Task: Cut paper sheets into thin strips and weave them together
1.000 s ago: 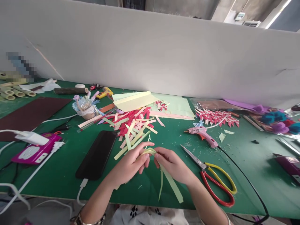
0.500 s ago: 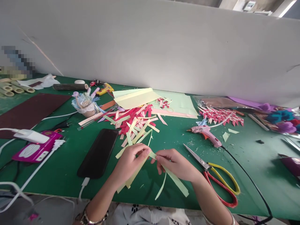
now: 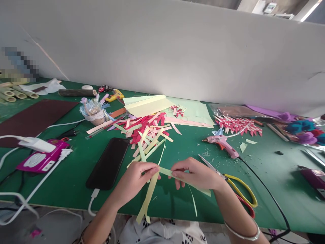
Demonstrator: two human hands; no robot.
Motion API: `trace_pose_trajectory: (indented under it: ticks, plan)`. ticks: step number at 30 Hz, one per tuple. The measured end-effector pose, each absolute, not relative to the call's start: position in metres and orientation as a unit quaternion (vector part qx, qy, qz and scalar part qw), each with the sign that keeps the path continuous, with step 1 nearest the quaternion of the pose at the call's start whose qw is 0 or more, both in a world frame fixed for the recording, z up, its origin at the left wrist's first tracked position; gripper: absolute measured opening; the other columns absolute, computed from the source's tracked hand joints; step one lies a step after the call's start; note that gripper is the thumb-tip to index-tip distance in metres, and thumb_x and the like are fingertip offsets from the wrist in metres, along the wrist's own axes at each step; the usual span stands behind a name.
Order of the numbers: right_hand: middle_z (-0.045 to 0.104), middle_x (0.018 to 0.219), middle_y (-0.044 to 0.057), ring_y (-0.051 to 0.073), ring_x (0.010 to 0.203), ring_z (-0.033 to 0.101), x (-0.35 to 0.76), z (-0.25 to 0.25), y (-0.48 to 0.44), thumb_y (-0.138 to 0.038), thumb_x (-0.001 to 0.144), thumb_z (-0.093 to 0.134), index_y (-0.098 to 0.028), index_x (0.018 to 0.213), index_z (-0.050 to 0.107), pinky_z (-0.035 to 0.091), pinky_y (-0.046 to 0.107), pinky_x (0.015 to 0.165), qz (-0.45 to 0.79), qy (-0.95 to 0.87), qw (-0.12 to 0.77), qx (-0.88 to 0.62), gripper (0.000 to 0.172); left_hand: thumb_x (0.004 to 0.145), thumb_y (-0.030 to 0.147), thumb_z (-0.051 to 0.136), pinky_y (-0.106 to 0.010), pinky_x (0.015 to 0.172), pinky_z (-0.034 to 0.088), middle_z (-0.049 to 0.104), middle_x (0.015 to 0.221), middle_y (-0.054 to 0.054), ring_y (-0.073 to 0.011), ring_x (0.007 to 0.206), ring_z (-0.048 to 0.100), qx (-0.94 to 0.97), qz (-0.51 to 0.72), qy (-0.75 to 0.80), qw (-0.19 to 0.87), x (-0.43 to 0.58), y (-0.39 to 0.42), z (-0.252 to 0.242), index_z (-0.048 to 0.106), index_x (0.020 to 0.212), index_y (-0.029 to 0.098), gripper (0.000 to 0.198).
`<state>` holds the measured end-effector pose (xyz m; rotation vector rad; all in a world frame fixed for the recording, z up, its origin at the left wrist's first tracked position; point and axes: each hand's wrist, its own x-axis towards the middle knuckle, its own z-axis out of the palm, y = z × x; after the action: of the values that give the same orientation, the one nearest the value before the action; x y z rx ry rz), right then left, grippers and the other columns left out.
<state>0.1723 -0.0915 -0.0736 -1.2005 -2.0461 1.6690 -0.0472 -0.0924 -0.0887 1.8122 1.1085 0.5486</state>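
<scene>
**Reporter:** What has changed in half a second?

**Photographer:** The strip, pale green paper at six o'clock in the frame, now runs nearly level between the hands. Its loose end, which slanted almost to five o'clock, points to four. The right wrist has come across the pivot of the scissors.

**Reporter:** And the two hands?

**Photographer:** The left hand pinches the strip between thumb and fingers; the right hand grasps it farther along. One flat yellowish tail hangs from the left toward seven o'clock. Whether it joins the strip, I cannot tell. One thin, curved sliver dangles below the right.

**Reporter:** What surrounds them on the bench?

**Photographer:** From the hands: one glossy black phone at nine o'clock; a tangled pile of red, pink and green paper at eleven, too jumbled to count; one spiky, checkered woven piece at two, just beyond one pink plastic glue gun, with two green scraps nearby.
</scene>
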Motion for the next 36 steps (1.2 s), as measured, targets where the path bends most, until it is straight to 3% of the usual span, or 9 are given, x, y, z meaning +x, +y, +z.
trace_pose_trajectory:
  ticks: [8, 16, 23, 25, 29, 33, 36]
  plan:
    - [0.063, 0.060, 0.000, 0.008, 0.049, 0.050, 0.180, -0.068, -0.081, -0.026, 0.087, 0.042, -0.017, 0.078, 0.063, 0.036, 0.019, 0.047, 0.488, -0.784, 0.056, -0.380, 0.025, 0.086, 0.046, 0.045, -0.025, 0.073, 0.051, 0.072, 0.081, -0.004, -0.0214, 0.079, 0.065, 0.718, 0.223, 0.511, 0.417, -0.071, -0.097, -0.082, 0.070, 0.076, 0.020, 0.037]
    - [0.058, 0.055, -0.001, 0.010, 0.052, 0.055, 0.214, -0.068, -0.075, -0.027, 0.089, 0.039, -0.016, 0.079, 0.062, 0.042, 0.021, 0.055, 0.514, -0.762, 0.008, -0.395, 0.027, 0.081, 0.050, 0.051, -0.019, 0.065, 0.051, 0.073, 0.083, -0.003, -0.0211, 0.079, 0.067, 0.679, 0.241, 0.567, 0.399, -0.100, -0.096, -0.076, 0.071, 0.083, 0.021, 0.035]
    - [0.067, 0.075, 0.003, 0.013, 0.067, 0.062, 0.197, -0.076, -0.040, -0.026, 0.089, 0.039, -0.017, 0.090, 0.061, 0.046, 0.024, 0.063, 0.394, -0.809, 0.049, -0.433, 0.024, 0.081, 0.052, 0.049, -0.020, 0.063, 0.050, 0.073, 0.083, -0.005, -0.0210, 0.078, 0.067, 0.682, 0.238, 0.576, 0.383, -0.094, -0.093, -0.071, 0.070, 0.083, 0.019, 0.039]
    - [0.067, 0.083, 0.003, 0.013, 0.071, 0.061, 0.181, -0.084, -0.024, -0.020, 0.089, 0.040, -0.018, 0.097, 0.060, 0.047, 0.024, 0.064, 0.269, -0.842, 0.082, -0.460, 0.022, 0.081, 0.052, 0.049, -0.020, 0.066, 0.050, 0.073, 0.083, -0.005, -0.0209, 0.078, 0.066, 0.687, 0.242, 0.569, 0.381, -0.090, -0.093, -0.070, 0.069, 0.082, 0.019, 0.038]
    - [0.054, 0.121, 0.009, 0.021, 0.112, 0.049, 0.149, -0.106, 0.009, -0.003, 0.085, 0.035, -0.019, 0.114, 0.056, 0.041, 0.032, 0.087, 0.185, -0.853, 0.103, -0.477, 0.039, 0.082, 0.050, 0.049, -0.021, 0.068, 0.050, 0.072, 0.081, -0.004, -0.0206, 0.079, 0.066, 0.697, 0.247, 0.564, 0.368, -0.086, -0.093, -0.068, 0.069, 0.081, 0.020, 0.036]
    - [0.048, 0.124, 0.015, 0.029, 0.116, 0.044, 0.134, -0.126, 0.031, 0.000, 0.081, 0.042, -0.018, 0.117, 0.055, 0.040, 0.038, 0.085, 0.148, -0.863, 0.077, -0.478, 0.043, 0.081, 0.049, 0.051, -0.019, 0.064, 0.051, 0.072, 0.086, -0.004, -0.0196, 0.078, 0.066, 0.700, 0.255, 0.560, 0.363, -0.089, -0.095, -0.067, 0.070, 0.082, 0.021, 0.033]
    - [0.051, 0.118, 0.017, 0.031, 0.112, 0.045, 0.132, -0.133, 0.040, -0.003, 0.081, 0.046, -0.016, 0.112, 0.059, 0.039, 0.040, 0.086, 0.130, -0.861, 0.073, -0.487, 0.036, 0.080, 0.049, 0.053, -0.019, 0.062, 0.052, 0.072, 0.088, -0.005, -0.0195, 0.077, 0.066, 0.696, 0.261, 0.559, 0.367, -0.092, -0.097, -0.068, 0.070, 0.083, 0.021, 0.033]
